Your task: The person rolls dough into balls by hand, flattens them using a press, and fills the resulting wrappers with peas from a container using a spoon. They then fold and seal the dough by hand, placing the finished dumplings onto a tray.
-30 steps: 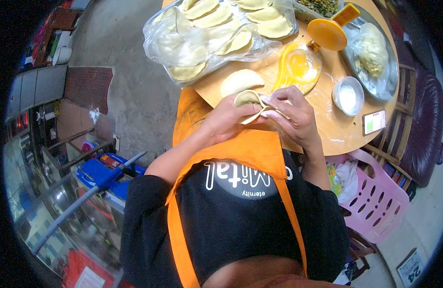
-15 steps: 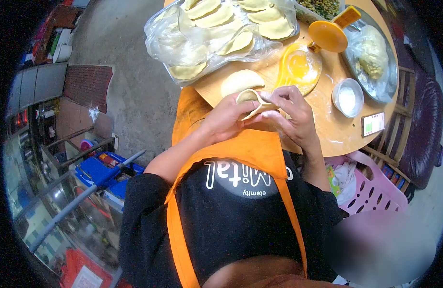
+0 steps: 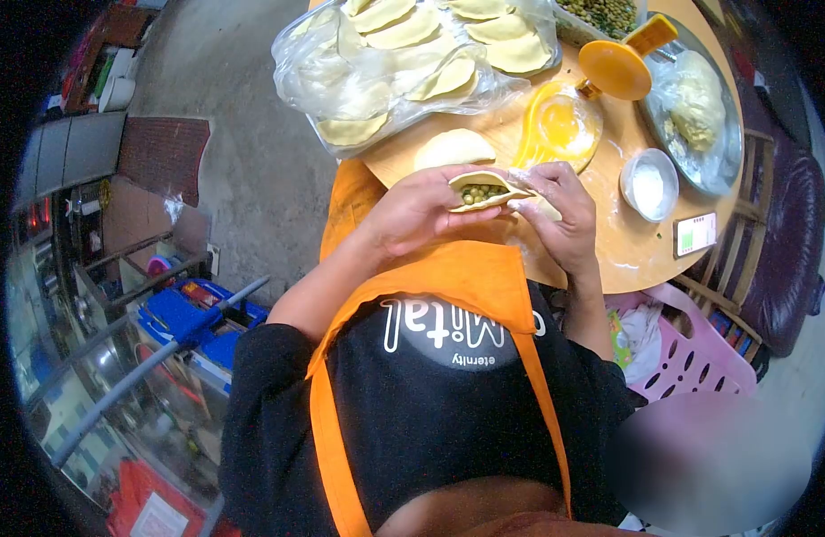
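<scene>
A dough dumpling is held between my two hands, folded over with its upper side gaping; green, bean-like filling shows inside. My left hand cradles its left end, fingers beneath and thumb along the edge. Floury fingertips of my right hand pinch the right end of the dough edge. A pale round dough wrapper lies on the wooden table just beyond my hands. Behind it rests an unfolded yellow dumpling press, dusted with flour.
Finished dumplings lie on a plastic-lined tray at the far left. To the right are a small bowl of flour, a phone and a metal tray with bagged dough. Filling sits in a container behind.
My right hand has shifted slightly right along the dough. The dumpling has tilted so that its filling now shows, and its right end is pinched.
</scene>
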### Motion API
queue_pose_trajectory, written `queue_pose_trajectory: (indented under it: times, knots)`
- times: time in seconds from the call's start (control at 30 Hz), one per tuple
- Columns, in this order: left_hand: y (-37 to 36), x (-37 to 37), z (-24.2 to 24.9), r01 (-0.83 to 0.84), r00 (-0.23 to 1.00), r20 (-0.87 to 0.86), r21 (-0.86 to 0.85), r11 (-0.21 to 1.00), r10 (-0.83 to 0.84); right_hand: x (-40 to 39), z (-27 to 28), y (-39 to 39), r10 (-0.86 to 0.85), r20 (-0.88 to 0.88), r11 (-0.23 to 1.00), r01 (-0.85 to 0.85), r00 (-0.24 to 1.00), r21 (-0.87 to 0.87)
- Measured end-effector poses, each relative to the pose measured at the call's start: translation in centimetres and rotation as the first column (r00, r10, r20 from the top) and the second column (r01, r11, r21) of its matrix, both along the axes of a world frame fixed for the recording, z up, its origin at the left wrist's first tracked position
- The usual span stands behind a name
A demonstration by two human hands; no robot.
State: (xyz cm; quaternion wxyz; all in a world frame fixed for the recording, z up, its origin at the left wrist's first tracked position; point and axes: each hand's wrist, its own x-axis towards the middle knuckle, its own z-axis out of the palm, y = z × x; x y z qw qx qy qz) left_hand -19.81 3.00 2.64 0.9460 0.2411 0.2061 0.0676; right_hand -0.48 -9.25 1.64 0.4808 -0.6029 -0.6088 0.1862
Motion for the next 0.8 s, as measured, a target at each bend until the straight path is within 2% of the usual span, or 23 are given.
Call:
queue_pose_trajectory:
  times: [0.07, 0.23, 0.3, 0.33, 0.37, 0.4, 0.43, 0.47, 0.5, 0.57, 0.6, 0.8]
  knots:
    - [-0.2, 0.0, -1.0, 0.002, 1.0, -0.002, 0.042, 0.999, -0.001, 0.0, 0.1, 0.1, 0.003, 0.029, 1.0, -0.003, 1.0, 0.011]
    - [-0.7, -0.1, -0.8, -0.044, 0.996, -0.071, 0.014, 0.999, 0.045, 0.1, 0.5, 0.2, 0.039, 0.069, 0.999, -0.041, 0.997, 0.019]
    - [-1.0, 0.0, -0.2, -0.037, 0.992, -0.122, 0.057, 0.998, 0.044, 0.5, -0.6, -0.5, 0.063, 0.153, 0.996, -0.072, 0.986, 0.051]
    - [-1.0, -0.7, -2.0, -0.025, 0.997, -0.077, 0.024, 0.999, 0.027, 0.9, -1.2, -0.4, 0.063, 0.215, 0.992, -0.085, 0.975, 0.096]
    - [-1.1, -0.4, -0.1, 0.125, 0.974, -0.223, 0.341, 0.932, -0.049, 0.9, -1.6, -0.3, 0.065, 0.216, 0.985, -0.097, 0.974, 0.14]
    - [-0.8, -0.4, -0.4, 0.185, 0.981, -0.166, 0.693, 0.697, -0.096, 0.8, -2.0, -0.2, 0.064, 0.228, 0.974, -0.111, 0.972, 0.2]
    - [-0.5, -0.5, -0.6, 0.142, 0.989, -0.121, 0.928, 0.344, -0.082, 1.1, -2.6, 0.3, 0.069, 0.209, 0.963, -0.119, 0.976, 0.241]
    - [-0.5, -0.4, -0.8, 0.111, 0.994, -0.048, 0.606, 0.787, -0.103, 1.1, -0.6, 0.8, 0.111, 0.159, 0.964, -0.145, 0.981, 0.225]
    - [-0.5, -0.2, -1.0, 0.005, 1.0, -0.019, 0.101, 0.995, -0.003, 0.5, 0.2, 0.7, 0.041, 0.116, 0.992, -0.054, 0.992, 0.118]
    - [0.1, 0.3, 0.9, 0.123, 0.985, -0.163, 0.381, 0.916, -0.065, 0.4, 1.0, 1.1, 0.045, 0.086, 0.989, -0.057, 0.995, 0.139]
    - [-0.2, 0.6, 2.6, 0.073, 0.983, -0.178, 0.133, 0.988, -0.048, 0.3, 1.5, 1.1, 0.05, 0.081, 0.988, -0.061, 0.995, 0.139]
    - [-0.7, 0.4, 0.7, 0.024, 0.995, -0.097, 0.2, 0.98, -0.005, 0.2, 1.5, 0.8, 0.071, 0.082, 0.987, -0.082, 0.994, 0.135]
